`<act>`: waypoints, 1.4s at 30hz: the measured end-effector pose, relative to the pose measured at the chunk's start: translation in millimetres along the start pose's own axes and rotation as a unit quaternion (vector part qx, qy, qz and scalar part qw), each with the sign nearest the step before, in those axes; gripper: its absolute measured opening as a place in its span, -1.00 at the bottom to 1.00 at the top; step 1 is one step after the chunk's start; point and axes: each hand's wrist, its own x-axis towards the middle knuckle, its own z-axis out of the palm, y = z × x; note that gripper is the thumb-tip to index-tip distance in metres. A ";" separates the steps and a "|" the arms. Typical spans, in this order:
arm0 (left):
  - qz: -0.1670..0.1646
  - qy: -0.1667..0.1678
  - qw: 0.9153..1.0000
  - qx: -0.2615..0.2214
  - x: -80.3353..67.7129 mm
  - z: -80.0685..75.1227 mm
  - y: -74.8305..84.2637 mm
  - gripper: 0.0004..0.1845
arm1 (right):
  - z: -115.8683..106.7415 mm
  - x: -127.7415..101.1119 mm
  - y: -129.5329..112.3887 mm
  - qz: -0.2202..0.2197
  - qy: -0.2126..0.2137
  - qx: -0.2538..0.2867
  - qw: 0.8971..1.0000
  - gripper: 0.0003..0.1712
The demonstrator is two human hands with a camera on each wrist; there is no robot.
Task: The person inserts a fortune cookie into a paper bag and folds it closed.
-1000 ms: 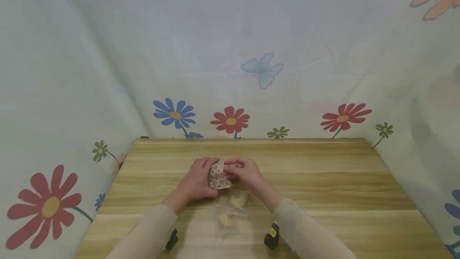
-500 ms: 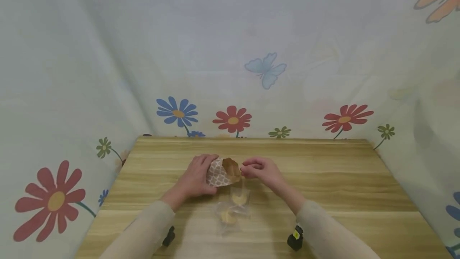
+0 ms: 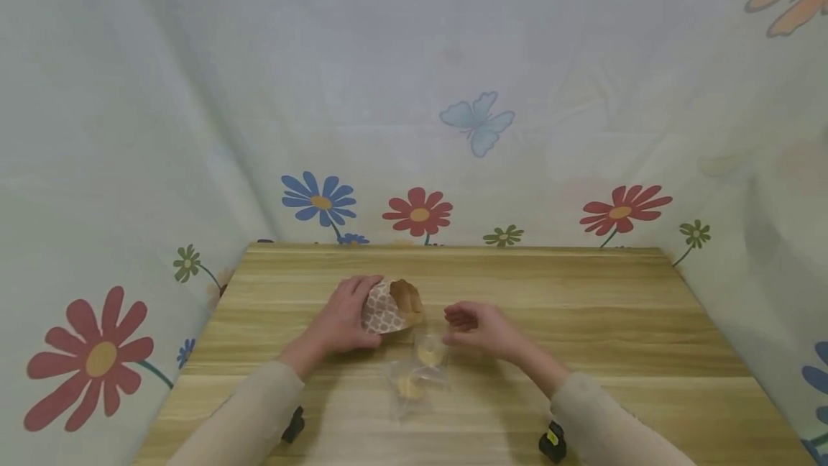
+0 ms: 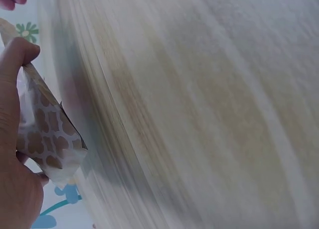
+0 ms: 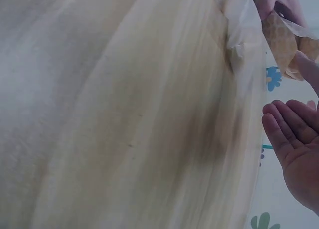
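Observation:
My left hand (image 3: 343, 321) grips a small brown paper bag with a white pattern (image 3: 390, 307), its mouth open toward the right; the left wrist view shows the thumb and fingers curled round the bag (image 4: 46, 139). My right hand (image 3: 481, 328) hovers just right of the bag, fingers loosely curled, holding nothing; its palm (image 5: 294, 149) shows in the right wrist view, near the bag (image 5: 279, 37). Two clear plastic packets with pale yellow pieces inside (image 3: 414, 369) lie on the wooden table (image 3: 582, 322) below the bag and between my hands.
The table is walled at the back and both sides by a pale cloth printed with flowers (image 3: 419, 214) and a butterfly (image 3: 477, 123). Bare wood stretches right of my right hand and along the front edge.
My right hand let go of the bag's rim and drew back to the right and toward me. The bag's mouth now stands open; my left hand kept its hold.

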 end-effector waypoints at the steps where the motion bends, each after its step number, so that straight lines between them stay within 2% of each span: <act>1: -0.001 0.000 1.000 0.001 -0.5 -0.3 -0.7 0.25 | 1.7 -0.7 0.9 -0.001 0.002 -0.006 1.000 -0.34; 6: -0.001 0.003 1.000 -0.002 -2.9 -1.6 -2.7 0.26 | 12.5 -2.0 6.1 -0.008 0.014 -0.025 1.000 -0.30; 14: -0.015 -0.005 1.000 0.000 -4.8 -1.9 -5.6 0.26 | 33.9 -2.1 7.2 -0.009 0.042 -0.107 0.993 -0.27; 22: -0.001 -0.001 1.000 0.001 -7.6 -1.2 -6.6 0.25 | 48.2 -2.5 8.3 -0.017 0.046 -0.115 0.992 -0.25; 31: 0.018 0.012 1.000 0.013 -9.5 3.3 -9.3 0.24 | 44.4 -3.4 8.7 -0.020 0.052 -0.143 0.988 -0.19; 37: 0.015 0.011 1.000 0.014 -9.6 4.8 -10.1 0.23 | 37.2 -5.3 11.1 0.000 0.055 -0.137 0.989 -0.17; 42: 0.014 0.007 1.000 0.014 -8.5 6.1 -9.6 0.23 | 34.2 -5.9 13.9 -0.004 0.059 -0.140 0.988 -0.20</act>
